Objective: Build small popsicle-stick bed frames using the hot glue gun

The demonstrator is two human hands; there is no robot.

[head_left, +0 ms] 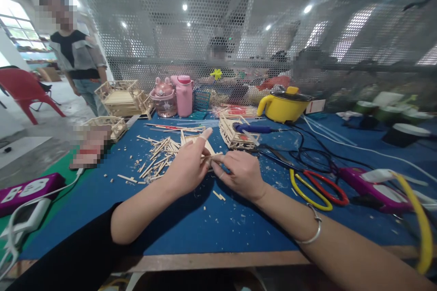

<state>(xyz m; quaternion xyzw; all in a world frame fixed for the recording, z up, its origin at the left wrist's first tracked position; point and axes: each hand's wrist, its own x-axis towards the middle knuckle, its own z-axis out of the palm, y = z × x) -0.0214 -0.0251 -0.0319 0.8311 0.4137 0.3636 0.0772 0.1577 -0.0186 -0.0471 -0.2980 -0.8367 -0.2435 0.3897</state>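
Over the middle of the table, my left hand [189,161] is closed on a small wooden-stick frame [211,144], its thumb pointing up with a pale covering on the tip. My right hand [241,173] meets it from the right, fingertips pinched on the frame's near edge, where a thin stick shows. The fingers hide most of the joint there. A pile of loose wooden sticks [159,157] lies left of my left hand. Beyond my right hand, a blue glue gun [254,128] rests against another wooden-stick model [232,136].
Scissors [312,191] with yellow and red handles lie right, near black cables and a purple power strip [372,188]. A yellow pot [288,108], pink bottle [184,95] and stick models [123,100] stand behind. A phone [91,145] lies left. A person [73,54] stands far left.
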